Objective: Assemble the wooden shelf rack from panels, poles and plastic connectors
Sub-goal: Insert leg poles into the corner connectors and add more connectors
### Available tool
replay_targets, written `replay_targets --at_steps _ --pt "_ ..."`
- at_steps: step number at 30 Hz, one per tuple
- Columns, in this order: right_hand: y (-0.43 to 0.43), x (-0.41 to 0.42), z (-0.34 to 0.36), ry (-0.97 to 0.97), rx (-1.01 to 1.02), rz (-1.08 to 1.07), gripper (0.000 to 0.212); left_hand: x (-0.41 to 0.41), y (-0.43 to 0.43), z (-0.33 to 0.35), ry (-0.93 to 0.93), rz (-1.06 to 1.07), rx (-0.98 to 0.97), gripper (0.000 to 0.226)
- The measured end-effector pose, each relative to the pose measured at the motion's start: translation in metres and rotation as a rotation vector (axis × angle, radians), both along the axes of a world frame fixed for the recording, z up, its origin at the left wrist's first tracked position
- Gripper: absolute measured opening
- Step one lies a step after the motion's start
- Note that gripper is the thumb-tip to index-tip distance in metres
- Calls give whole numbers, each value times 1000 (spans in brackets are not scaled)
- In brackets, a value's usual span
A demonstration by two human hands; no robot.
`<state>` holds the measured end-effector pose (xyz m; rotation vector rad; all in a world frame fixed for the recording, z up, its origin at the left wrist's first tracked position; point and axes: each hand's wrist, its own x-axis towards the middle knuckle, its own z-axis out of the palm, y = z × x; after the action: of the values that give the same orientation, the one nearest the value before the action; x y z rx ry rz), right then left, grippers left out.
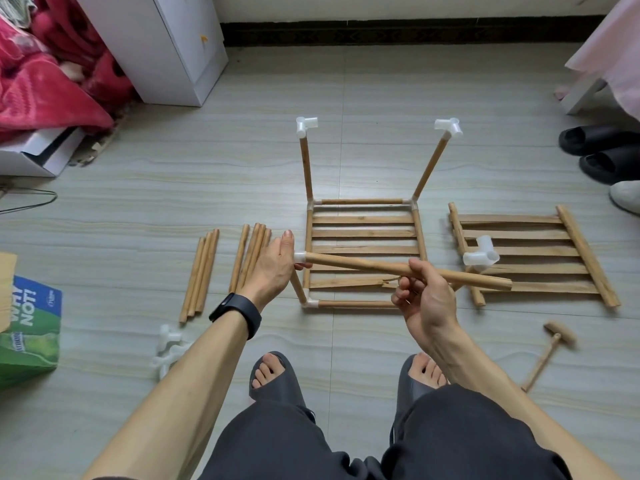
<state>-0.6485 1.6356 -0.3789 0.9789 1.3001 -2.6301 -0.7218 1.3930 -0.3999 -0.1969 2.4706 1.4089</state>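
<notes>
- A green and blue carton [27, 327] at the far left reads "WHY NOT!" in white letters turned sideways.
- Loose round wooden poles [199, 275] lie on the tile floor in two bunches, their long axes running away from the person.
- White plastic connectors [168, 348] sit beside the left forearm.
- The left hand [277, 268] is flat, fingers straight, with its palm against a white connector [300, 257].
- The held pole [363, 265] lies nearly level, left to right, above the rack. Its left end is in that connector and its right end is bare and slightly lower.
- The right hand [420, 299] has its fingers curled round the pole's middle.
- The slatted rack frame [363, 233] lies flat, with two connector-capped poles rising at the back.
- A second slatted panel [526, 252] carries a connector.
- A wooden mallet [550, 348] lies on the floor.
</notes>
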Motion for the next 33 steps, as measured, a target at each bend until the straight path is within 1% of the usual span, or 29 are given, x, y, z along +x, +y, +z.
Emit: replay_targets --at_steps 4,7,10,12,14,16,18,20,21,22,25,27,28,29,31,33 --pt "-2 -7 0 -27 -13 67 26 0 -4 -2 -6 -16 14 55" --pt "-9 -17 -1 -64 -27 149 25 3 -8 -9 15 13 19 58" --pt "-15 -21 -4 -66 -23 160 22 8 -10 -13 34 39 11 50" --pt "-14 -22 -1 -61 -19 182 21 7 -11 -10 13 19 -7 53" --pt "-7 -23 2 -56 -22 231 21 4 -12 -5 1 -19 -42 52" --pt "0 -21 6 -40 -6 331 22 2 -15 3 -13 -41 -101 45" --pt "11 -15 9 -28 73 434 32 -1 -13 15 -12 -44 -208 38" --pt "27 -4 6 -17 198 474 43 -7 -2 31 113 -74 -426 29" --pt "38 3 4 -2 276 453 44 -11 10 42 191 -124 -521 26" --pt "50 10 1 17 360 390 44 -14 26 53 250 -199 -562 26" --pt "88 25 -8 49 571 51 36 -19 90 80 275 -549 -561 36" --pt "112 21 -11 14 659 -130 33 -17 134 88 331 -758 -655 45" --pt "121 15 -12 -6 690 -176 33 -16 155 89 371 -842 -713 49" --pt "128 7 -12 -22 712 -189 34 -14 173 88 388 -908 -761 52" --pt "135 -10 -12 -28 731 -111 41 -11 204 76 324 -976 -782 54" --pt "135 -26 -12 -7 715 55 55 -8 225 61 177 -972 -674 51"
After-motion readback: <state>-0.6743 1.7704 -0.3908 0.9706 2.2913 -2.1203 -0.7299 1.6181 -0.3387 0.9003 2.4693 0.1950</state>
